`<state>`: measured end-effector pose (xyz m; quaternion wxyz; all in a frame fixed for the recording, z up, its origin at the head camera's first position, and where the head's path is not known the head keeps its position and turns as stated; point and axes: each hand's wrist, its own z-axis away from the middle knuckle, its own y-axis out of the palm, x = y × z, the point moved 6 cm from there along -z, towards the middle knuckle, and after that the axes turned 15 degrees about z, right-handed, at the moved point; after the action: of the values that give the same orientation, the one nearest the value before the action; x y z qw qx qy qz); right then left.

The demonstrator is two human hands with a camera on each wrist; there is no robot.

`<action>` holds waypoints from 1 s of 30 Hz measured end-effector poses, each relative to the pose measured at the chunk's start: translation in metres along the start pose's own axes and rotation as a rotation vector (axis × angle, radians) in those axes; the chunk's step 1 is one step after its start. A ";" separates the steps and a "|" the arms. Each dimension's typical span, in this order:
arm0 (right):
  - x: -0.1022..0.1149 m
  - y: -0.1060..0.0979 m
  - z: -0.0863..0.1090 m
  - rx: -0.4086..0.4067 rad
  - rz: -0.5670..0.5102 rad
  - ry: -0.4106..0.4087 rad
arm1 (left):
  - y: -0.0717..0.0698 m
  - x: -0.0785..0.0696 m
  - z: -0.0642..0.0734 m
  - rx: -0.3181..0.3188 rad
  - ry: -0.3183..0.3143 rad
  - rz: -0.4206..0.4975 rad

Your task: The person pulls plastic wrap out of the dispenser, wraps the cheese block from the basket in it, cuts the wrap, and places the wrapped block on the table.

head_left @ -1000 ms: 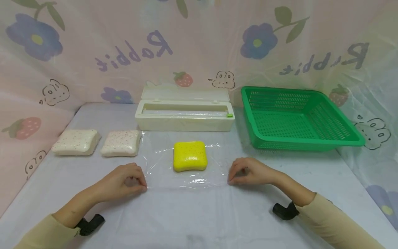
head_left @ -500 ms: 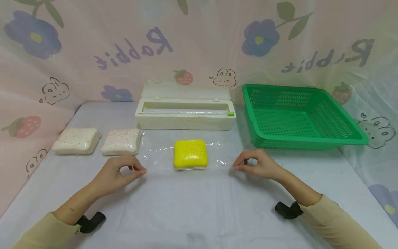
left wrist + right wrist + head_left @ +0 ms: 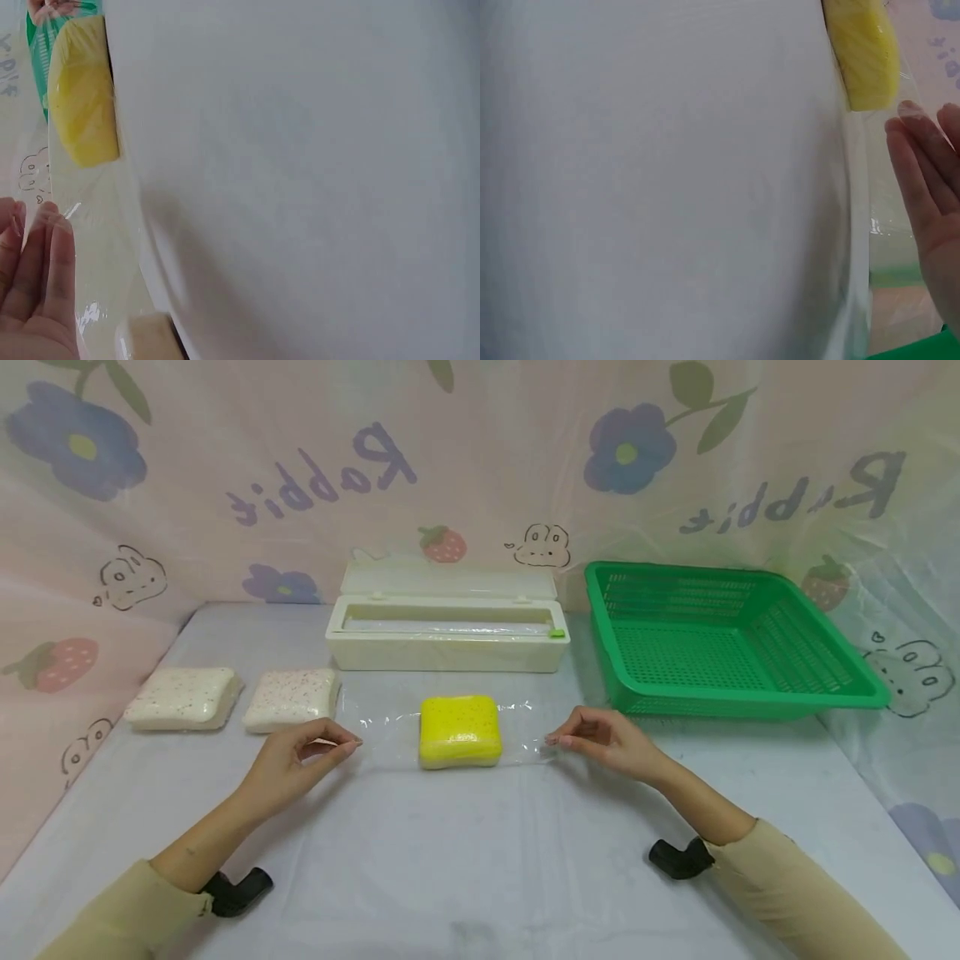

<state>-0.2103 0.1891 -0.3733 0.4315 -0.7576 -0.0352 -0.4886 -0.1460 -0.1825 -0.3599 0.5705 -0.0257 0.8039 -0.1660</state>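
A yellow speckled sponge (image 3: 460, 732) lies on a sheet of clear cling film (image 3: 386, 745) in the middle of the table. Left of it, my left hand (image 3: 300, 767) pinches the film's near corner between thumb and fingertips. On the other side, my right hand (image 3: 613, 745) pinches the opposite near corner. The near edge is raised and stretched between both hands, its film partly covering the sponge's front. In the left wrist view, film passes over the fingers (image 3: 58, 259) and the sponge (image 3: 84, 97). The right wrist view has the fingertips (image 3: 909, 111) close to the sponge's end.
Behind the sponge stands a white cling film box (image 3: 447, 653), lid up, with a roll inside and a green slider at its right. Two white speckled sponges, one outer (image 3: 182, 699) and one inner (image 3: 292, 700), sit at left. A green plastic basket (image 3: 750, 700) stands at back right.
Both hands have lifted the film's near edge off the table and carried it away from the body, toward the yellow sponge. The box, basket and white sponges stay in place.
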 end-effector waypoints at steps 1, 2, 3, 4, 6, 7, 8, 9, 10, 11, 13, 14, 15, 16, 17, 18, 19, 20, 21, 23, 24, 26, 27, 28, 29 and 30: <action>-0.001 0.001 -0.001 0.011 -0.030 0.000 | 0.001 0.001 -0.001 -0.002 -0.035 0.016; -0.003 0.002 -0.002 0.021 -0.054 -0.001 | 0.002 0.002 -0.001 -0.001 -0.066 0.036; -0.004 0.003 -0.002 0.029 -0.073 0.002 | 0.003 0.003 -0.002 0.004 -0.091 0.054; -0.005 0.005 -0.003 0.036 -0.090 0.007 | 0.005 0.003 -0.002 0.012 -0.115 0.076; -0.006 0.007 -0.004 0.044 -0.110 0.018 | 0.008 0.004 -0.003 0.035 -0.148 0.108; -0.007 0.008 -0.005 0.048 -0.113 0.025 | 0.009 0.005 -0.003 0.048 -0.153 0.122; -0.007 0.009 -0.005 0.051 -0.116 0.037 | 0.010 0.005 -0.004 0.058 -0.165 0.126; -0.007 0.010 -0.006 0.052 -0.119 0.053 | 0.011 0.006 -0.004 0.063 -0.177 0.124; -0.007 0.010 -0.007 0.050 -0.118 0.066 | 0.011 0.007 -0.004 0.064 -0.193 0.117; -0.007 0.011 -0.007 0.047 -0.116 0.081 | 0.012 0.008 -0.004 0.065 -0.206 0.105; -0.006 0.011 -0.008 0.038 -0.106 0.100 | 0.012 0.008 -0.004 0.058 -0.222 0.077; -0.005 0.011 -0.009 0.031 -0.099 0.110 | 0.012 0.008 -0.004 0.054 -0.226 0.064; -0.004 0.011 -0.009 0.024 -0.091 0.118 | 0.011 0.009 -0.004 0.049 -0.229 0.053; -0.004 0.011 -0.009 0.018 -0.084 0.124 | 0.011 0.009 -0.003 0.045 -0.231 0.040; -0.003 0.011 -0.009 0.015 -0.077 0.130 | 0.011 0.009 -0.003 0.042 -0.231 0.028; -0.003 0.011 -0.009 0.013 -0.071 0.139 | 0.011 0.009 -0.003 0.039 -0.231 0.015; -0.004 0.011 -0.009 0.013 -0.069 0.151 | 0.011 0.010 -0.003 0.039 -0.235 0.009; -0.005 0.011 -0.009 0.014 -0.067 0.170 | 0.012 0.011 -0.003 0.040 -0.243 0.002; -0.006 0.012 -0.009 0.018 -0.069 0.190 | 0.012 0.011 -0.004 0.041 -0.253 -0.004; -0.010 0.013 -0.010 0.025 -0.068 0.240 | 0.013 0.013 -0.005 0.045 -0.282 -0.008; -0.012 0.014 -0.010 0.030 -0.071 0.269 | 0.013 0.014 -0.005 0.046 -0.303 -0.002; -0.016 0.016 -0.011 0.033 -0.079 0.328 | 0.013 0.017 -0.006 0.043 -0.352 0.009; -0.018 0.016 -0.012 0.033 -0.086 0.356 | 0.013 0.018 -0.007 0.039 -0.380 0.018; -0.020 0.017 -0.012 0.033 -0.091 0.383 | 0.013 0.020 -0.008 0.033 -0.409 0.031; -0.023 0.017 -0.012 0.033 -0.098 0.410 | 0.014 0.022 -0.009 0.028 -0.438 0.040; -0.025 0.017 -0.013 0.034 -0.104 0.434 | 0.014 0.024 -0.010 0.024 -0.467 0.053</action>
<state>-0.2239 0.1787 -0.4010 0.4156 -0.6244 0.0112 -0.6613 -0.1611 -0.1727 -0.3829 0.7456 -0.0357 0.6484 -0.1500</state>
